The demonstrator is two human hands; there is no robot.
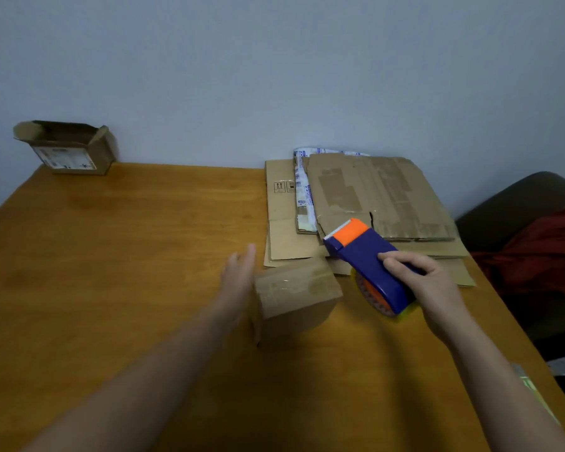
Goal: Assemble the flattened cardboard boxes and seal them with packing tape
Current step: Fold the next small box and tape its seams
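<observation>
A small closed cardboard box (296, 295) with clear tape across its top stands on the wooden table (111, 272) near the middle. My left hand (238, 275) is blurred, fingers straight, right beside the box's left side. My right hand (428, 282) grips a blue and orange tape dispenser (369, 262) just right of the box, its roll end low over the table. Behind them lies a stack of flattened cardboard boxes (372, 197).
An assembled small box with open top flaps (69, 148) stands at the table's far left corner by the wall. A dark chair with red cloth (535, 249) is past the table's right edge. A pale strip lies near the front right edge (532, 386).
</observation>
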